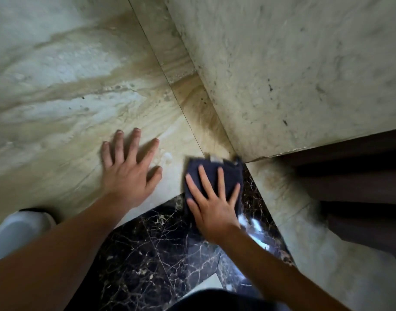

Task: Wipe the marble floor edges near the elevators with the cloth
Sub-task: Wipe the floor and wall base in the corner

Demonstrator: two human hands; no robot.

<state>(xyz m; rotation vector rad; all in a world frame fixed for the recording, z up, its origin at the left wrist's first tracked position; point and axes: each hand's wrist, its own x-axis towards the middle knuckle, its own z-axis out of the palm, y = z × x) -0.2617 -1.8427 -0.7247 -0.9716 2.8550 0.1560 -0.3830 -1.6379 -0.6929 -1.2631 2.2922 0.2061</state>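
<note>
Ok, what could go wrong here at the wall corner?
The right hand only presses flat on the cloth, so it may bunch or slip free against the wall corner. The left hand is braced on glossy beige marble and could slide. The brown stain along the wall base may get missed.

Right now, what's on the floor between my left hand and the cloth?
Nothing: in the head view, only bare beige marble floor separates the left hand from the cloth.
</note>
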